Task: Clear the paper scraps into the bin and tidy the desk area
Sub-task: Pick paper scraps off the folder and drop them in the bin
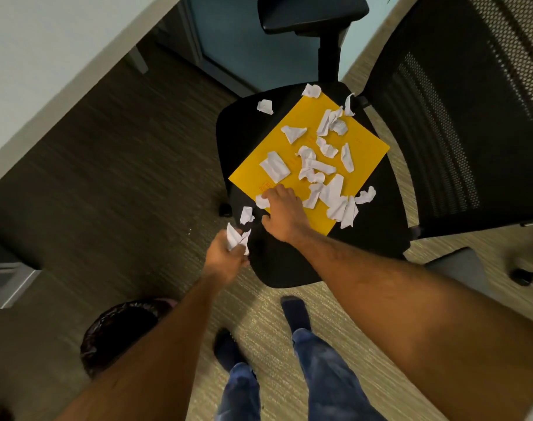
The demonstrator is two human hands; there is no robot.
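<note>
Several white crumpled paper scraps [315,168] lie on a yellow sheet [365,153] that rests on a black office chair seat [289,262]. A few more scraps sit on the bare seat around it. My right hand [285,212] reaches onto the sheet's near corner and pinches one scrap [261,202]. My left hand [225,258] hovers at the seat's front edge, gripping a bunch of scraps [236,238]. Another loose scrap [246,214] lies just above that hand. A dark bin [119,332] stands on the carpet at lower left, partly hidden by my left forearm.
The chair's mesh backrest [459,117] and an armrest [312,13] rise at right and top. A white desk edge [61,71] runs along the upper left, and a grey unit [7,281] stands at far left. My feet [292,311] stand on the carpet below the seat.
</note>
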